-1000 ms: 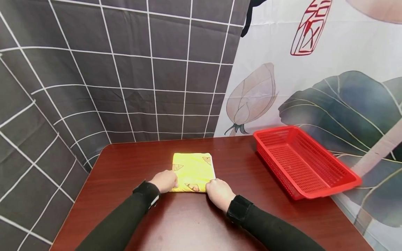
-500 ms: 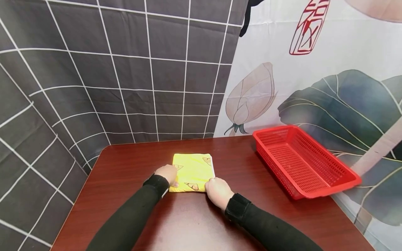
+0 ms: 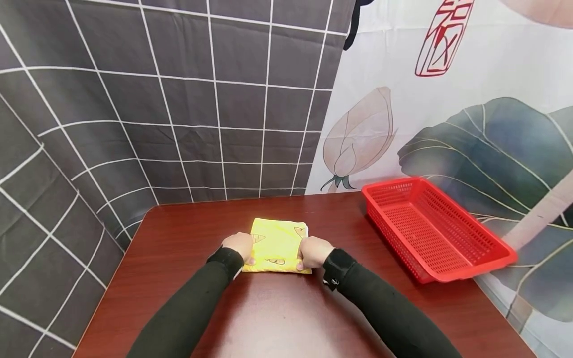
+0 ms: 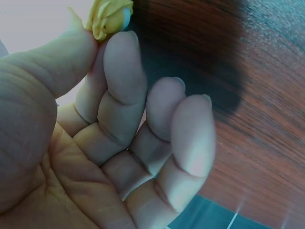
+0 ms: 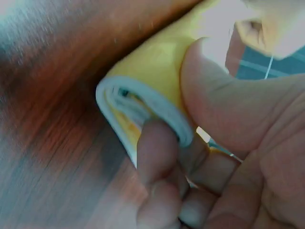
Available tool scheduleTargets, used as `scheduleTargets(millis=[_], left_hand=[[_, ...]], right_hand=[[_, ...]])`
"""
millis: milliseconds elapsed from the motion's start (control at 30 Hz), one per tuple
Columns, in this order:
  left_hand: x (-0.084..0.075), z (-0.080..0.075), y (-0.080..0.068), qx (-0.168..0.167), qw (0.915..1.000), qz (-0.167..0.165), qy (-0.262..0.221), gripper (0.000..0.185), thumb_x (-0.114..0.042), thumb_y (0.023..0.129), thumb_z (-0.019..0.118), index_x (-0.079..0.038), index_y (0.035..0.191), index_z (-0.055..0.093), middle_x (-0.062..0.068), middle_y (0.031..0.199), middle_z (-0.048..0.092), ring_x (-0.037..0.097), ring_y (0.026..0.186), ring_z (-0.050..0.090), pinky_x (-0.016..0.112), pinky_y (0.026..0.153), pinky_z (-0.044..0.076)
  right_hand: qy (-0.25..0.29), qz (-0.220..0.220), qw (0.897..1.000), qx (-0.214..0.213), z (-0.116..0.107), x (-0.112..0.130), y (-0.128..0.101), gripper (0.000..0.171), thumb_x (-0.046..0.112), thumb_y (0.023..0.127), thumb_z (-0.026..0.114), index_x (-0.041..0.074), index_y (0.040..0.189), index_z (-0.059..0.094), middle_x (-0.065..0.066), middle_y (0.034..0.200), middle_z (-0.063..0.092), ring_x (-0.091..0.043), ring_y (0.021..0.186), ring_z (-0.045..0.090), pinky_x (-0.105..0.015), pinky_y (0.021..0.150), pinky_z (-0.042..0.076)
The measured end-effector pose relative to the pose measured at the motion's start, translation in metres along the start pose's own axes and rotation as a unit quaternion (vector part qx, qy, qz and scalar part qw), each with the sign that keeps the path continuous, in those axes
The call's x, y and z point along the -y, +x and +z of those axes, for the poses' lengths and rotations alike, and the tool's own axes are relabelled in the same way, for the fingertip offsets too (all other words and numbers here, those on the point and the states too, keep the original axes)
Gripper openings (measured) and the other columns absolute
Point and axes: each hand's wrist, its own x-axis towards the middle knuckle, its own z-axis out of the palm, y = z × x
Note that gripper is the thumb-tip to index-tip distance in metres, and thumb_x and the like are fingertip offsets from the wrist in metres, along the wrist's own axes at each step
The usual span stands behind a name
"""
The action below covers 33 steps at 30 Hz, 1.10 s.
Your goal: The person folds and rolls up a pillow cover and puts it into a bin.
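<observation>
A folded yellow cloth with small orange prints lies on the dark red-brown table. My left hand pinches its near left edge; in the left wrist view the thumb and forefinger hold a bit of yellow cloth. My right hand grips the cloth's near right edge. In the right wrist view the thumb lies on top of the folded cloth and the fingers curl under its white-edged layers. The near edge is lifted and doubled toward the far side.
A red mesh plastic basket stands at the table's right side, with nothing in it. A grey grid-pattern sheet and a leaf-print sheet hang behind the table. The table's rounded front edge lies below my black sleeves.
Both hands have moved away from me with the cloth's near edge. The right hand went from the near right corner up onto the cloth, and the cloth looks shorter front to back.
</observation>
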Motion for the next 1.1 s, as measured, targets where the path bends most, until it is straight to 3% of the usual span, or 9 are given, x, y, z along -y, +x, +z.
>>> scheduleTargets(millis=[100,200,300,467,667,767,967,1100], left_hand=[[0.0,0.001,-0.001,0.001,1.0,-0.002,-0.002,0.06,-0.049,0.07,0.098,-0.009,0.11,0.078,0.008,0.102,0.078,0.025,0.082,0.067,0.052,0.076,0.06],[0.0,0.0,-0.001,-0.002,1.0,-0.007,-0.006,0.06,-0.049,0.07,0.098,-0.009,0.11,0.078,0.008,0.101,0.078,0.026,0.081,0.066,0.052,0.076,0.06],[-0.001,-0.001,-0.003,-0.004,0.9999,-0.01,-0.007,0.059,-0.049,0.07,0.098,-0.01,0.11,0.078,0.008,0.102,0.078,0.026,0.082,0.067,0.054,0.076,0.06],[-0.003,-0.004,-0.006,-0.007,0.9999,-0.003,-0.012,0.058,-0.047,0.071,0.098,-0.009,0.109,0.078,0.009,0.102,0.078,0.027,0.083,0.069,0.054,0.075,0.06],[-0.002,-0.002,-0.005,-0.012,0.9998,0.001,-0.012,0.056,-0.048,0.072,0.097,-0.009,0.107,0.078,0.009,0.102,0.079,0.026,0.082,0.069,0.053,0.073,0.06],[0.0,-0.001,-0.003,-0.016,0.9998,0.003,-0.011,0.055,-0.048,0.072,0.097,-0.01,0.107,0.079,0.008,0.101,0.079,0.026,0.081,0.069,0.052,0.073,0.061],[0.001,-0.007,-0.011,-0.01,0.9995,0.009,-0.03,0.053,-0.046,0.073,0.097,-0.007,0.104,0.079,0.01,0.098,0.079,0.027,0.078,0.067,0.051,0.072,0.06],[-0.015,-0.036,-0.041,-0.006,0.999,-0.004,-0.044,0.048,-0.039,0.075,0.097,-0.006,0.105,0.079,0.011,0.1,0.079,0.028,0.082,0.069,0.051,0.077,0.061]], right_hand=[[0.04,-0.015,0.998,0.042,-0.004,-0.008,0.005,0.015,0.024,0.091,0.085,0.016,0.079,0.082,0.007,0.069,0.066,-0.01,0.069,0.053,-0.027,0.075,0.05],[0.081,-0.023,0.994,0.065,-0.006,-0.014,0.008,0.015,0.017,0.094,0.081,0.011,0.08,0.081,0.007,0.065,0.063,-0.008,0.063,0.054,-0.022,0.068,0.047],[0.124,-0.015,0.99,0.072,-0.005,-0.019,0.011,0.012,0.013,0.093,0.081,0.009,0.082,0.081,0.007,0.064,0.061,-0.007,0.061,0.055,-0.02,0.063,0.045],[0.126,-0.006,0.99,0.059,-0.002,-0.027,0.014,0.01,0.017,0.09,0.085,0.011,0.083,0.083,0.011,0.068,0.061,-0.006,0.069,0.05,-0.02,0.067,0.043],[0.122,0.014,0.992,0.025,0.0,-0.028,0.011,0.017,0.021,0.087,0.089,0.015,0.08,0.074,0.006,0.074,0.062,-0.013,0.076,0.054,-0.028,0.073,0.046],[0.124,0.007,0.992,-0.012,0.003,-0.025,0.008,0.024,0.018,0.085,0.09,0.018,0.078,0.067,0.005,0.074,0.059,-0.015,0.076,0.055,-0.03,0.072,0.045],[0.065,-0.096,0.986,-0.123,0.017,-0.019,-0.002,0.021,0.004,0.083,0.087,0.018,0.073,0.075,0.008,0.071,0.068,-0.012,0.07,0.059,-0.027,0.07,0.054],[-0.011,-0.152,0.974,-0.169,0.019,-0.014,-0.013,0.018,0.0,0.082,0.085,0.017,0.077,0.082,0.004,0.075,0.074,-0.012,0.069,0.061,-0.029,0.071,0.059]])
